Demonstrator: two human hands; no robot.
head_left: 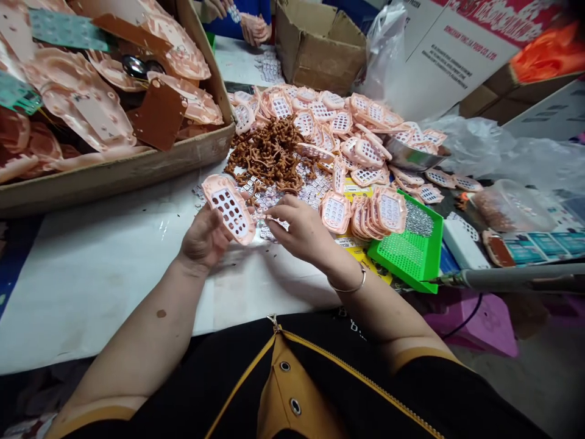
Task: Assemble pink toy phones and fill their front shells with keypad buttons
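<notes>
My left hand (204, 238) is closed on a pink plastic keypad cover (229, 208) with rows of oval holes, holding it tilted above the white table sheet (105, 268). My right hand (301, 228) pinches a small translucent key sheet (273, 221) right beside the cover's lower end. Loose translucent key sheets (311, 190) lie scattered just beyond both hands. A row of pink covers (370, 213) stands stacked to the right of my right hand.
A heap of brown rubber pieces (269, 152) and many pink covers (347, 119) lie behind. A cardboard box (114, 174) of pink shells sits left. A green perforated tray (411, 256), metal bowl (411, 160), plastic bags and another person's hands (253, 27) are nearby.
</notes>
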